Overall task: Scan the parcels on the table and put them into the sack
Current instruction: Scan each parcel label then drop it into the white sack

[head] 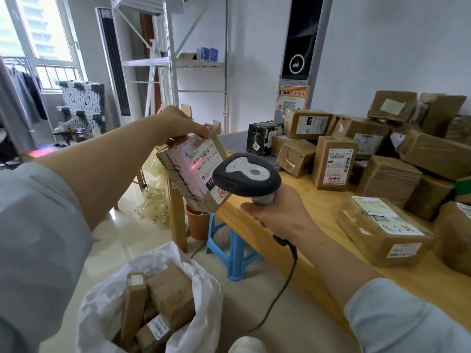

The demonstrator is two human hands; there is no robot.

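My left hand (175, 126) grips a small cardboard parcel (190, 171) by its top end and holds it tilted in the air, left of the table's corner. My right hand (277, 215) holds a grey and black barcode scanner (246, 174) pointed at the parcel's white label, where a red line of light lies across the barcode. Below, on the floor, a white sack (201, 296) stands open with several brown parcels (168, 294) inside. Many more brown parcels (334, 161) are heaped on the wooden table (313, 207) to the right; one flat box (382, 230) lies nearest me.
The scanner's black cable (288, 273) hangs from my right hand toward the floor. A blue plastic stool (229, 248) and an orange pot (197, 222) stand under the table's edge. A metal shelf rack (173, 62) is behind, and a black carton (262, 136) sits at the table's far end.
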